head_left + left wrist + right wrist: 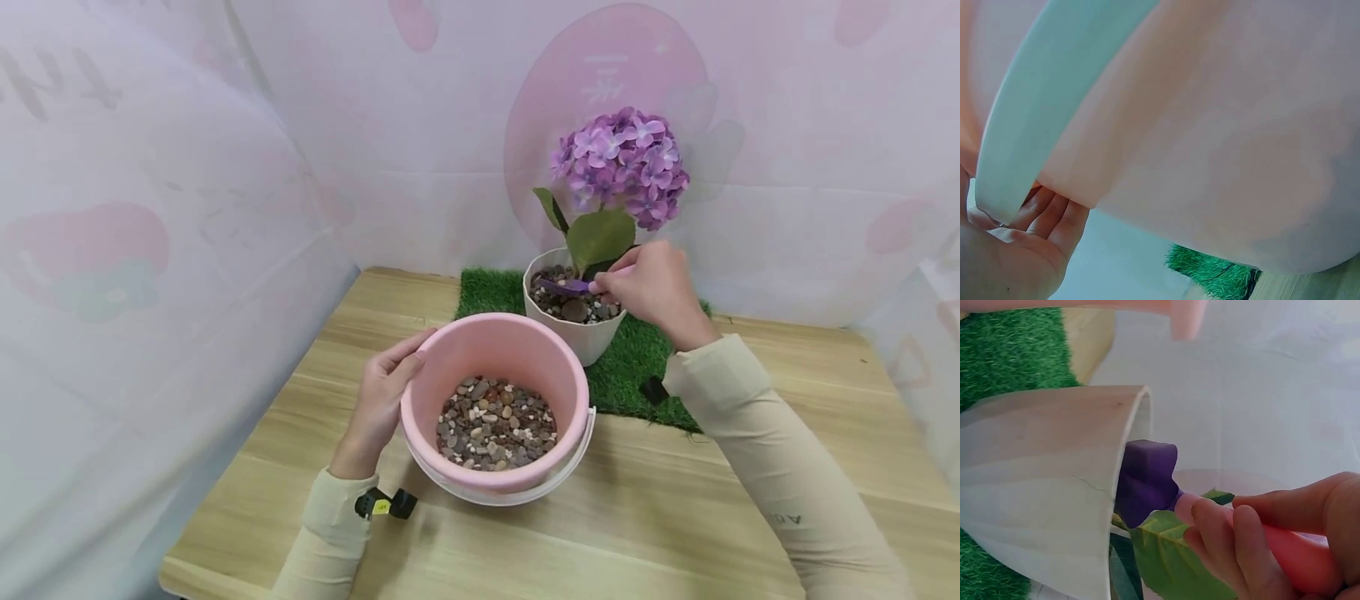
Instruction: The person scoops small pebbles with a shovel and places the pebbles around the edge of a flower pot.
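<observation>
My left hand [378, 400] grips the rim of a pink bucket [495, 482] from its left side, the thumb over the edge. Pebbles [498, 425] of mixed colours cover the bucket's bottom. In the left wrist view the curled fingers [1060, 215] sit beside the pale handle [1041, 106]. My right hand [652, 287] holds the pink handle of a small trowel with a purple blade [1144, 478]. The blade dips inside the white flowerpot [592, 343], over the pebbles and soil there. A purple hydrangea [622, 167] with green leaves [600, 237] stands in the pot.
The pot stands on a green artificial-grass mat [637, 375], right behind the bucket. Both are on a wooden table [300, 467]. A printed white cloth [420, 150] hangs close behind and to the left.
</observation>
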The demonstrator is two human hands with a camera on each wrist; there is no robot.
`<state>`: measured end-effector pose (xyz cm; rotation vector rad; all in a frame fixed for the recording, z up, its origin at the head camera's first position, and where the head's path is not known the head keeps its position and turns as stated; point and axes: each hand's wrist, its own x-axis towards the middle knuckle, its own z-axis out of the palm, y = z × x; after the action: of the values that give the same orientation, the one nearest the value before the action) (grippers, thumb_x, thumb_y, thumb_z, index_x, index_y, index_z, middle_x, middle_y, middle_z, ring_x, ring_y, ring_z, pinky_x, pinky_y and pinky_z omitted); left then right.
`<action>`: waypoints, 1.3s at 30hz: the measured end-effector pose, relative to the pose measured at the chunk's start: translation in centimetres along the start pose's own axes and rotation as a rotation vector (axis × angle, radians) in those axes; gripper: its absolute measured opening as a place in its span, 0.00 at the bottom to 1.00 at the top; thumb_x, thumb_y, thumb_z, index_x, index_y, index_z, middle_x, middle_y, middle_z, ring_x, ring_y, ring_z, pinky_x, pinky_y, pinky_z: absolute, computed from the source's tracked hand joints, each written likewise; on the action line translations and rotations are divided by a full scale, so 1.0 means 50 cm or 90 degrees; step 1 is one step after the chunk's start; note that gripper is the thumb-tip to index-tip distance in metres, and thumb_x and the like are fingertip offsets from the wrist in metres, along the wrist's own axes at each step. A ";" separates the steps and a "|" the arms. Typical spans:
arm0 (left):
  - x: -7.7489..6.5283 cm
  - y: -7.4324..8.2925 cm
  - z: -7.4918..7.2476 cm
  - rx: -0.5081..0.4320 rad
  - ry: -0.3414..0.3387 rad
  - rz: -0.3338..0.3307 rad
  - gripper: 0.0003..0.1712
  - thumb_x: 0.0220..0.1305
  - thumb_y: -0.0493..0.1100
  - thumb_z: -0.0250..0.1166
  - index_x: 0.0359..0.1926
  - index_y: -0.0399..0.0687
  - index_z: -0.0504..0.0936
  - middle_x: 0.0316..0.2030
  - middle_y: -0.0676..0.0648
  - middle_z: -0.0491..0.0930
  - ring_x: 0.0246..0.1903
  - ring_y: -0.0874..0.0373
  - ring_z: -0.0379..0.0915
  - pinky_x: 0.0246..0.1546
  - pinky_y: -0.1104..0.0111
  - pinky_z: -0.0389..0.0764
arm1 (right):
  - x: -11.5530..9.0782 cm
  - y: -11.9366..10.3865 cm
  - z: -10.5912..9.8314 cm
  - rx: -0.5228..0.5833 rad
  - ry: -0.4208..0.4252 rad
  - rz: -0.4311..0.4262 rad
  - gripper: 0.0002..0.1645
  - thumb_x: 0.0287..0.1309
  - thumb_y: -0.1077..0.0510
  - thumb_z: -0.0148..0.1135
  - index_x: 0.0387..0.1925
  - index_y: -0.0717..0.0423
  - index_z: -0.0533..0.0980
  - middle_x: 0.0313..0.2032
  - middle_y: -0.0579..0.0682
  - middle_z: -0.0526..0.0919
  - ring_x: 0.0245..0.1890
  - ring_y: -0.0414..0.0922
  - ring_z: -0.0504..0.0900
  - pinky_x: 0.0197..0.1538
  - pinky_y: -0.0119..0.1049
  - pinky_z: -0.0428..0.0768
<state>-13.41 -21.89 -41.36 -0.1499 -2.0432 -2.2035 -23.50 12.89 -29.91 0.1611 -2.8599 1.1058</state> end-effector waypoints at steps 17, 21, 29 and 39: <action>0.002 0.000 -0.001 0.005 -0.009 0.006 0.24 0.78 0.35 0.56 0.70 0.31 0.75 0.69 0.32 0.76 0.56 0.66 0.84 0.58 0.69 0.88 | -0.028 0.040 -0.048 0.003 0.000 -0.005 0.21 0.57 0.44 0.78 0.43 0.56 0.91 0.41 0.56 0.94 0.37 0.47 0.87 0.31 0.35 0.81; 0.001 0.000 -0.001 -0.004 -0.007 0.004 0.24 0.78 0.35 0.56 0.70 0.31 0.75 0.69 0.32 0.76 0.56 0.66 0.85 0.58 0.69 0.88 | -0.042 0.044 -0.057 -0.008 0.011 -0.025 0.22 0.58 0.43 0.79 0.44 0.55 0.91 0.42 0.56 0.94 0.41 0.51 0.89 0.34 0.34 0.82; 0.001 0.002 0.003 -0.003 -0.002 -0.004 0.25 0.77 0.34 0.56 0.70 0.31 0.75 0.69 0.32 0.76 0.55 0.67 0.85 0.58 0.68 0.87 | -0.073 0.048 -0.086 0.008 0.053 -0.055 0.21 0.58 0.42 0.79 0.45 0.50 0.91 0.41 0.52 0.94 0.36 0.31 0.87 0.34 0.22 0.82; 0.003 -0.001 -0.002 0.010 -0.004 0.006 0.24 0.77 0.35 0.57 0.70 0.29 0.75 0.69 0.30 0.75 0.55 0.67 0.85 0.57 0.70 0.88 | -0.108 0.037 -0.114 -0.011 0.070 -0.082 0.24 0.56 0.35 0.78 0.44 0.48 0.91 0.41 0.51 0.94 0.32 0.20 0.82 0.33 0.18 0.80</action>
<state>-13.57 -21.98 -41.38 -0.1650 -2.0576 -2.1832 -18.19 18.50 -27.48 0.2709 -2.7184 1.0318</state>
